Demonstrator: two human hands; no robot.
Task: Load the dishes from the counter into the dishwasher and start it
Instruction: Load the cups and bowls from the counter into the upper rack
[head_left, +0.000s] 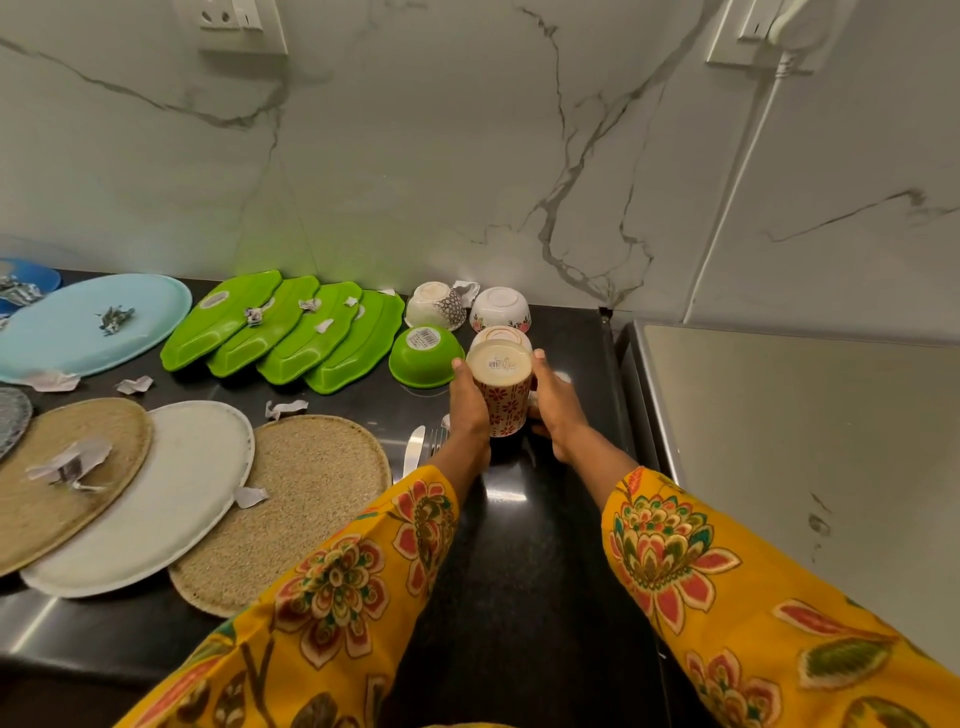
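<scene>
Dishes are nearly all unloaded, as far as I can judge: the dishwasher itself is nowhere in my view, so nothing shows as racked or started.

My left hand (470, 402) and right hand (553, 402) clasp an inverted red-patterned cup (503, 397) from either side, fingers curled round its wall, base with a barcode sticker facing up. I cannot tell whether it is lifted or resting on the black surface (519, 571).

Just beyond my fingers sits another upturned white bowl (501, 335), with a floral bowl (500, 309) and a tipped patterned cup (436, 306) further out by the wall. To the left of my left fingers, close by, is an upturned green bowl (427, 356), then a row of four overlapping green trays (283, 327). Further left lie a pale blue platter (93, 325), a white oval platter (150, 493) and woven mats (291, 509), with crumpled paper scraps (135, 384) scattered on them. A knife (414, 449) and fork (437, 441) lie just beneath my left wrist.

All of that remains to be carried over, then the start.
</scene>
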